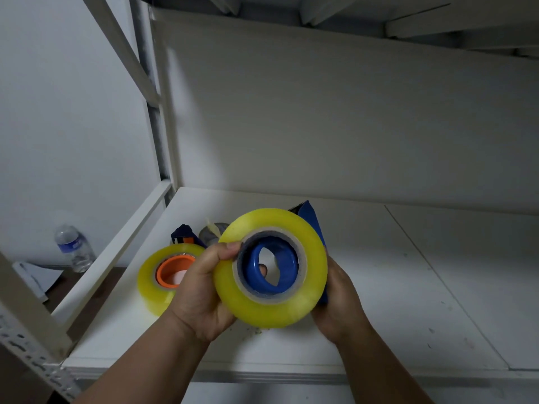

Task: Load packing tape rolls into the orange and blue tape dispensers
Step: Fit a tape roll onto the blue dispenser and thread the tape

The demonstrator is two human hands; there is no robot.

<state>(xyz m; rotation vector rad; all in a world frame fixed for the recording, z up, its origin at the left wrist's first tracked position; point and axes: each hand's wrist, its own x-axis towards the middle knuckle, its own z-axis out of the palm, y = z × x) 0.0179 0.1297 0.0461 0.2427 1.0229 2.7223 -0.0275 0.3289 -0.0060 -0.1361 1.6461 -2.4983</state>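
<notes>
A yellow tape roll (pixel 291 304) sits on the blue hub of the blue dispenser (pixel 309 214), held up above the shelf. My left hand (pixel 201 295) grips the roll's left edge, thumb on its front face. My right hand (pixel 342 304) holds the dispenser from behind on the right. Behind my left hand, a second yellow roll (pixel 150 282) lies on the shelf, mounted on the orange hub (pixel 172 271) of the orange dispenser, whose dark blade end (pixel 182 233) sticks up behind it.
The white shelf board (pixel 423 287) stretches to the right, with a white back panel behind it. A grey roll-like object (pixel 211 231) lies behind the orange dispenser. A metal rack post (pixel 26 310) stands at the left. A water bottle (pixel 74 247) stands on the floor beyond.
</notes>
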